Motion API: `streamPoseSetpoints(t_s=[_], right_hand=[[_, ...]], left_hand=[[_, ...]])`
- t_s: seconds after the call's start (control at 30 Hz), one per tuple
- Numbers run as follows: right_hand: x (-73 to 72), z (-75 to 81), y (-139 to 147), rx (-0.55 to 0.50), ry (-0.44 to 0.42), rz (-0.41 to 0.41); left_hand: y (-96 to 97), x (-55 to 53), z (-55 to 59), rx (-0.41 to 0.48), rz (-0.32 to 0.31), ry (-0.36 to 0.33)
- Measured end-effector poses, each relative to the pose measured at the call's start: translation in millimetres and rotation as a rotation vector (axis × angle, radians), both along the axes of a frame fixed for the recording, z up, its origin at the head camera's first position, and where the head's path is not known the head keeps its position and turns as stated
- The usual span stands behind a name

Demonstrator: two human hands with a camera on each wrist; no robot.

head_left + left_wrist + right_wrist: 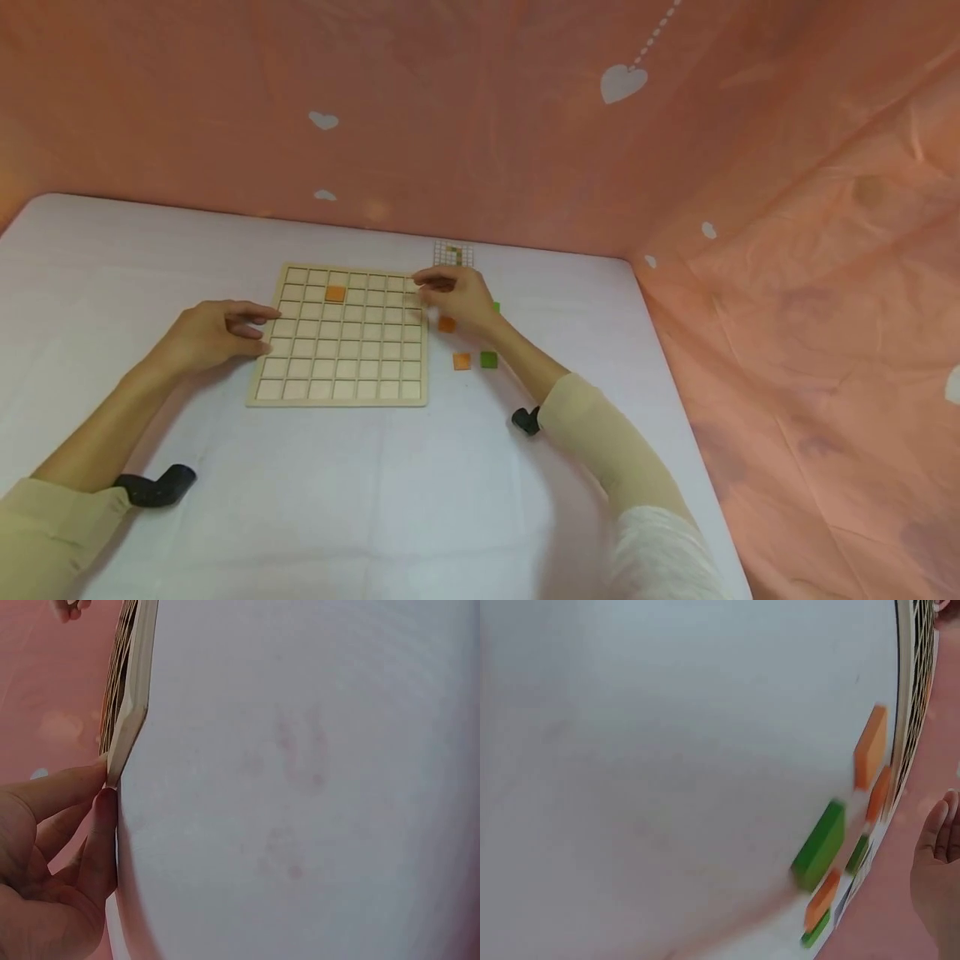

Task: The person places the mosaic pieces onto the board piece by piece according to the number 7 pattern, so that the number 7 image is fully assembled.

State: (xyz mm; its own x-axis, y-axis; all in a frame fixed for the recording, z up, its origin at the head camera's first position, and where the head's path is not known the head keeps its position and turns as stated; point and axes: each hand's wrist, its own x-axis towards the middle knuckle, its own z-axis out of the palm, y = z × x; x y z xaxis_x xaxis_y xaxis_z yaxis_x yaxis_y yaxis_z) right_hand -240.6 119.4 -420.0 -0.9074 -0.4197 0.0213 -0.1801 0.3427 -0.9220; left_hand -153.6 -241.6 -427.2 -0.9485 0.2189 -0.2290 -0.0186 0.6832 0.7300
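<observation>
A square wooden grid board [341,348] lies on the white-covered table, with one orange tile [335,293] in a cell near its far side. My left hand [213,333] touches the board's left edge with spread thumb and fingers; its fingertips also show at the rim in the left wrist view. Over the far right corner of the board is my right hand [459,298], fingers extended toward the grid. No tile is visible in that hand. Beside the board's right edge lie orange tiles [461,361] and green tiles [489,359], some partly hidden by the right hand.
A small pattern card [453,252] printed with a grid lies beyond the board's far right corner. Pink cloth [480,125] with white hearts hangs behind and to the right of the table. A black object [157,487] shows by the left cuff.
</observation>
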Motion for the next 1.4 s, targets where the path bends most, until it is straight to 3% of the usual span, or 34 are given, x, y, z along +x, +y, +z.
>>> streamPoseSetpoints(t_s=[0.23, 0.6, 1.13, 1.4], right_hand=[[-0.8, -0.9, 25.1, 0.094, 0.097, -0.063], [-3.5, -0.7, 63.6, 0.125, 0.134, -0.130], [-5.4, -18.3, 107.5, 0.197, 0.079, -0.216], [-5.3, -23.0, 114.1, 0.228, 0.059, -0.196]], left_hand=[[0.9, 1.4, -1.3, -0.024, -0.006, 0.009], [3.1, 3.2, -0.6, -0.010, 0.004, 0.032], [2.5, 0.6, -2.2, -0.005, -0.022, 0.024], [2.1, -1.6, -3.4, -0.009, -0.020, 0.030]])
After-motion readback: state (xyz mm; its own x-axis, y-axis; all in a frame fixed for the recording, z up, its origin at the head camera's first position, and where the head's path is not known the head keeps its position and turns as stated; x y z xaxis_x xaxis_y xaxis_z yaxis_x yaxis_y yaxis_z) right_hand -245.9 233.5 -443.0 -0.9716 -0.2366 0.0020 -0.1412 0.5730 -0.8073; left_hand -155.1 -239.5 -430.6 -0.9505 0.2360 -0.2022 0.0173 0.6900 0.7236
